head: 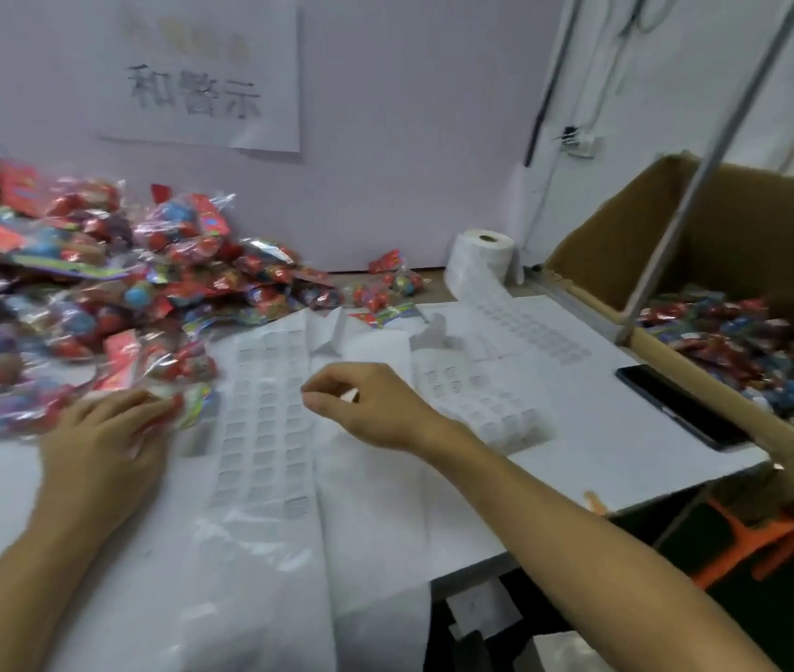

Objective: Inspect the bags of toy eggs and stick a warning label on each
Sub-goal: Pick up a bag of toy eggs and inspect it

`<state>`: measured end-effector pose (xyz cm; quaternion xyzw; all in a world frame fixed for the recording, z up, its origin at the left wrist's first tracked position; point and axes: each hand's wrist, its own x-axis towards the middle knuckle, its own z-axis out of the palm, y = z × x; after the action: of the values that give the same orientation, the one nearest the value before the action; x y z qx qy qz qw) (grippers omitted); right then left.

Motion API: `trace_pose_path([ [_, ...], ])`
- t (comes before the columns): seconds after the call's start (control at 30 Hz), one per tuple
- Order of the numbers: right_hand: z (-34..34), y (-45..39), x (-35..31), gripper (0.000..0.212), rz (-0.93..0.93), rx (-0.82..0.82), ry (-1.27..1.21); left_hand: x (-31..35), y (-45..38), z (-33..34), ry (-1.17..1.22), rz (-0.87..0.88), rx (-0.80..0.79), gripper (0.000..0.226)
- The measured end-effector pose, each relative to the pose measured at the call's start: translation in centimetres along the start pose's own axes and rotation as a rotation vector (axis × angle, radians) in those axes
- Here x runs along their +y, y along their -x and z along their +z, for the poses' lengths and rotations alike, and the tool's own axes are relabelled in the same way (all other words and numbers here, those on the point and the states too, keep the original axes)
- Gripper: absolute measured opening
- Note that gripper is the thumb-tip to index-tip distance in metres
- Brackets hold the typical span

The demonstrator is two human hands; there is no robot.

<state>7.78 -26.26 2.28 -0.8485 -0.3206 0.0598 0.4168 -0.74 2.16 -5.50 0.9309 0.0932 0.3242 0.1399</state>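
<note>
The left hand [104, 443] rests on a bag [177, 405] at the edge of the pile [70, 283] on the counter [603, 429], its grip on it unclear. The right hand [366, 405] pinches a label [350, 395] above the sheet [264, 419]. Finished bags fill the box [773, 235] at right.
</note>
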Motion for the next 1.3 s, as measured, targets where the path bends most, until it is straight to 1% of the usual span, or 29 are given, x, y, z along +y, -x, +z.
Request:
trace_pose_path([
  [0.07, 2.3, -2.4, -1.5, 0.031, -0.060, -0.094, 0.044, 2.0, 0.2, -1.2, 0.114, 0.056, 0.103, 0.028],
  [0.1, 3.3, -3.6, -1.9, 0.041, -0.071, -0.124, 0.053, 2.6, 0.5, -1.7, 0.170, 0.080, 0.092, 0.025],
  [0.13, 4.2, -4.5, -2.2, 0.050, -0.064, -0.144, 0.044, 2.7, 0.5, -2.0, 0.282, 0.074, 0.087, 0.022],
  [0.17, 4.9, -5.3, -2.3, 0.057, -0.047, -0.144, 0.011, 2.5, 0.4, -2.2, 0.412, 0.028, 0.095, 0.020],
  [0.23, 6.3, -6.6, -2.1, 0.064, 0.009, -0.115, -0.133, 2.5, 0.5, -2.8, 0.666, -0.166, 0.099, 0.020],
  [0.3, 7.5, -7.2, -1.6, 0.062, 0.058, -0.118, -0.320, 2.6, 0.5, -2.9, 0.940, -0.372, 0.091, 0.023],
  [0.37, 8.6, -7.0, -0.9, 0.058, 0.064, -0.138, -0.435, 2.6, 0.3, -3.3, 1.172, -0.531, 0.106, 0.026],
  [0.43, 9.2, -6.1, -0.1, 0.056, 0.067, -0.125, -0.536, 2.8, 0.1, -3.5, 1.319, -0.628, 0.082, 0.026],
  [0.5, 9.0, -5.2, 0.3, 0.048, 0.058, -0.125, -0.632, 3.1, 0.1, -3.4, 1.344, -0.669, 0.013, 0.022],
  [0.57, 8.4, -4.5, 0.4, 0.036, 0.020, -0.157, -0.675, 3.3, 0.0, -3.0, 1.323, -0.699, -0.062, 0.016],
  [0.6, 8.3, -4.3, 0.5, 0.035, 0.009, -0.160, -0.683, 3.3, 0.0, -2.9, 1.318, -0.689, -0.097, 0.017],
  [0.63, 8.2, -4.2, 0.4, 0.037, 0.012, -0.149, -0.689, 3.4, 0.1, -2.8, 1.317, -0.663, -0.121, 0.017],
  [0.7, 8.3, -4.1, 0.1, 0.048, 0.041, -0.124, -0.709, 3.8, 0.3, -2.8, 1.323, -0.585, -0.134, 0.014],
  [0.77, 8.4, -4.0, -0.4, 0.054, 0.045, -0.135, -0.712, 3.9, 0.4, -2.9, 1.311, -0.538, -0.138, 0.014],
  [0.8, 8.4, -3.9, -0.5, 0.051, 0.036, -0.151, -0.701, 3.9, 0.4, -3.0, 1.304, -0.532, -0.139, 0.015],
  [0.9, 8.5, -3.6, -0.9, 0.031, 0.007, -0.177, -0.652, 3.8, 0.5, -3.0, 1.282, -0.538, -0.162, 0.024],
  [0.93, 8.5, -3.6, -1.0, 0.030, 0.009, -0.175, -0.638, 3.8, 0.6, -2.9, 1.298, -0.525, -0.180, 0.023],
  [1.0, 8.4, -3.5, -1.2, 0.035, 0.024, -0.163, -0.631, 3.9, 0.8, -2.8, 1.345, -0.496, -0.226, 0.017],
  [1.07, 8.4, -3.4, -1.4, 0.037, 0.040, -0.148, -0.639, 4.0, 0.9, -2.8, 1.349, -0.494, -0.251, 0.018],
  [1.23, 8.7, -3.4, -1.3, 0.041, 0.024, -0.174, -0.598, 4.2, 1.0, -2.7, 1.220, -0.484, -0.220, 0.027],
  [1.3, 8.7, -3.4, -1.3, 0.041, 0.029, -0.164, -0.603, 4.1, 1.0, -2.7, 1.183, -0.469, -0.216, 0.023],
])
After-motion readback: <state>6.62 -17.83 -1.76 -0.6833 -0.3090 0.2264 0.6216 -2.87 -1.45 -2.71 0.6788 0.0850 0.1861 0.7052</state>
